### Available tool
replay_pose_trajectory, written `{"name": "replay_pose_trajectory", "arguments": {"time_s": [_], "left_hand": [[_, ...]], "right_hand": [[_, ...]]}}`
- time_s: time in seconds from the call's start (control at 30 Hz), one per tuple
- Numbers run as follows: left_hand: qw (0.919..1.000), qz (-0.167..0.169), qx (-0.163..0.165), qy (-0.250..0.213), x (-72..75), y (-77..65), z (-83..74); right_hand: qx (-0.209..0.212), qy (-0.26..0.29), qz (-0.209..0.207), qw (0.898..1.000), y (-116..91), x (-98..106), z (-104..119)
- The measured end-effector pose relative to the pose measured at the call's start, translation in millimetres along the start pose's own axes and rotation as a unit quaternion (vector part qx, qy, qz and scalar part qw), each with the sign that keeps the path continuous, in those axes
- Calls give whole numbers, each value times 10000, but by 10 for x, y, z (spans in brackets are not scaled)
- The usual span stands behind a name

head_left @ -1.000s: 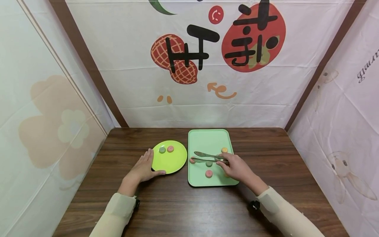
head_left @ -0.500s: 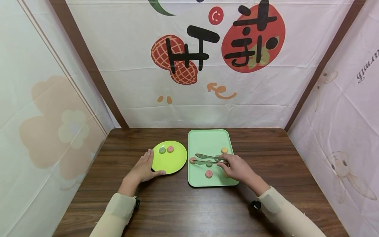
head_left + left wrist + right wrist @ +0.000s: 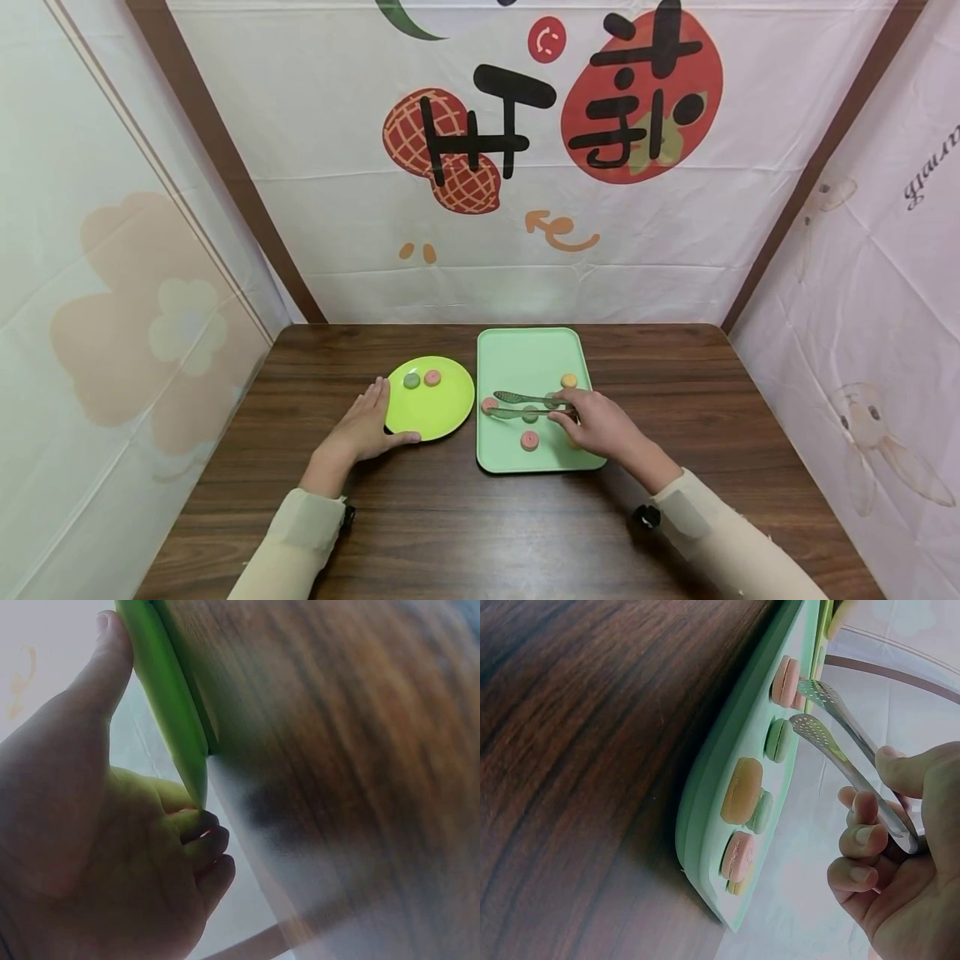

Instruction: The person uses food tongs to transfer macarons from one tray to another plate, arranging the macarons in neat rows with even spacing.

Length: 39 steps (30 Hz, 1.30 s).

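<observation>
My left hand (image 3: 363,427) rests against the rim of a lime-green plate (image 3: 423,421), fingers straight along its left side and thumb on the front edge. A green macaron (image 3: 412,381) and a pink macaron (image 3: 432,377) lie on the plate. My right hand (image 3: 600,421) holds metal tongs (image 3: 855,776) over the mint-green tray (image 3: 525,354). Their perforated tips are apart, beside another pink macaron (image 3: 489,405) at the tray's left edge; nothing is seen gripped between them. Below the tongs sits a green macaron (image 3: 530,414), with a second pink macaron (image 3: 529,440) nearer the front.
A yellow macaron (image 3: 568,381) lies toward the tray's right side. Another green macaron (image 3: 552,401) is partly hidden by the tongs, and an orange-yellow macaron (image 3: 742,790) by my right hand in the head view. Plate and tray stand side by side on a dark wooden table (image 3: 465,533).
The tong tips have shifted slightly right and toward me, uncovering more of the pink macaron at the tray's left edge. My left hand and the plate have stayed put.
</observation>
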<state>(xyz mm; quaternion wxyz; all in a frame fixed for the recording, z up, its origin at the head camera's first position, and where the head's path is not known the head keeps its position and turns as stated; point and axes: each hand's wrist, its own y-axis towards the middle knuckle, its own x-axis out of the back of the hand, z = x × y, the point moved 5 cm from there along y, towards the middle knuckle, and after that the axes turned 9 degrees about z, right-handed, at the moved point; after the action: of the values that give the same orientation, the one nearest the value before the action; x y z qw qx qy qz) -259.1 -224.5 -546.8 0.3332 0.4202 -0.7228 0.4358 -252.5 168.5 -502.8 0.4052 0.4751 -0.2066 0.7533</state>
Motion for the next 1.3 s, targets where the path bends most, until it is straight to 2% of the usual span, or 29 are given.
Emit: {"name": "replay_pose_trajectory", "arguments": {"time_s": [0.67,1.3], "left_hand": [[10000,-26,-40,-15,5,0,7],[10000,-24,-28,-69,13,-9,3]], "right_hand": [[20,-123,67,9999,26,-42,0],[46,-131,-50,9999,39,-84,-37]]}}
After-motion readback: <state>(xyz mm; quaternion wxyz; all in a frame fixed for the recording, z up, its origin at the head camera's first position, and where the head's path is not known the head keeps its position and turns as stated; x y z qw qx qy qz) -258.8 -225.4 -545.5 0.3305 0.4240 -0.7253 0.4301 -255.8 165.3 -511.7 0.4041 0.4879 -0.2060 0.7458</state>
